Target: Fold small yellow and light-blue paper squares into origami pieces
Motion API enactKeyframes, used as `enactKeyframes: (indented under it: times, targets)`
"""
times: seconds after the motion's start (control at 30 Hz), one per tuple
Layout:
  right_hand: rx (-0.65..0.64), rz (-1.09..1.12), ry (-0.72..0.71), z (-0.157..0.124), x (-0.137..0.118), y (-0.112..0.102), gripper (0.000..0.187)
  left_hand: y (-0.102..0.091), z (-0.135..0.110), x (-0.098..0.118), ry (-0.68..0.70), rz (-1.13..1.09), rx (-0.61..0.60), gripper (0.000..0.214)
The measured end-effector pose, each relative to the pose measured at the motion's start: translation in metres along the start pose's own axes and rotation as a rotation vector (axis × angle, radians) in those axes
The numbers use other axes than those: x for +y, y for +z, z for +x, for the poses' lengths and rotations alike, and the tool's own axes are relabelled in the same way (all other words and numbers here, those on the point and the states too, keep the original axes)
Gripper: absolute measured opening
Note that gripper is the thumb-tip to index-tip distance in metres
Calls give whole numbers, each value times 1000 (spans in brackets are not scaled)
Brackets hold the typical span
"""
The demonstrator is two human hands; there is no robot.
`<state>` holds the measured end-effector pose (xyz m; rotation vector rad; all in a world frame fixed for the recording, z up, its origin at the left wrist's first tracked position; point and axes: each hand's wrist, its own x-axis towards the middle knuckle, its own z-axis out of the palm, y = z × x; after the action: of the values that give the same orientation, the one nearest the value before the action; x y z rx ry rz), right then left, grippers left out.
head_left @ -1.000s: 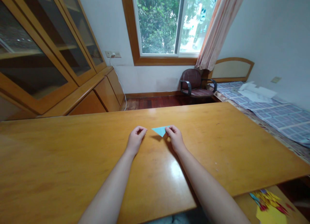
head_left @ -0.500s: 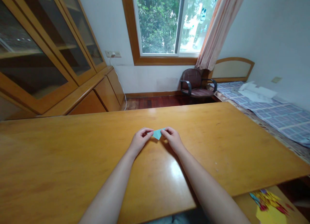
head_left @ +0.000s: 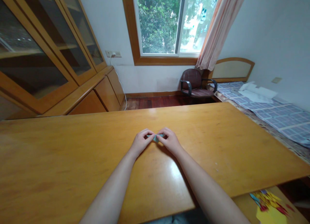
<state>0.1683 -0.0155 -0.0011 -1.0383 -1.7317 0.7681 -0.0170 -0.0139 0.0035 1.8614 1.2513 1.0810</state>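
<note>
A small piece of folded light-blue paper (head_left: 156,139) is pinched between my two hands, just above the wooden table (head_left: 72,153). My left hand (head_left: 142,140) grips its left part, thumb on the near side. On the right part, my right hand (head_left: 169,139) does the same. Both thumb tips nearly meet at the paper's middle. Fingers and thumbs cover most of the paper, so its folds are hard to make out.
At the lower right, a lower surface holds yellow paper (head_left: 271,215) and a pile of colourful strips (head_left: 268,201). Beyond the table stand a maroon armchair (head_left: 197,85), a bed (head_left: 278,114) and a glass-door cabinet (head_left: 55,49).
My thumbs have come closer together over the middle of the paper. Less of the light-blue paper shows now, and its downward point is mostly covered or turned away.
</note>
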Motion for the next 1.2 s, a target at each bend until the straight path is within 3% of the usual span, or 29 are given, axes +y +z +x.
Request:
enactKeyframes:
  times: [0.3,0.77,0.87,1.1,1.2]
  targets:
    - [6,-64,-13,-1,-1,2,12,-1,-1,4,25,27,25,20]
    - [329,35,179,3,16,-3,17,-6,1,-4,-168,-155,186,25]
    - [299,62,153,4,16,-2,20,-6,2,-3,-178,-166,178,24]
    - [89,68,90,2,3,-1,17,-3,1,-3,-142,-147,144,23]
    - [97,68,96,1,4,-2,19,-2,1,-5,-138,-147,136,23]
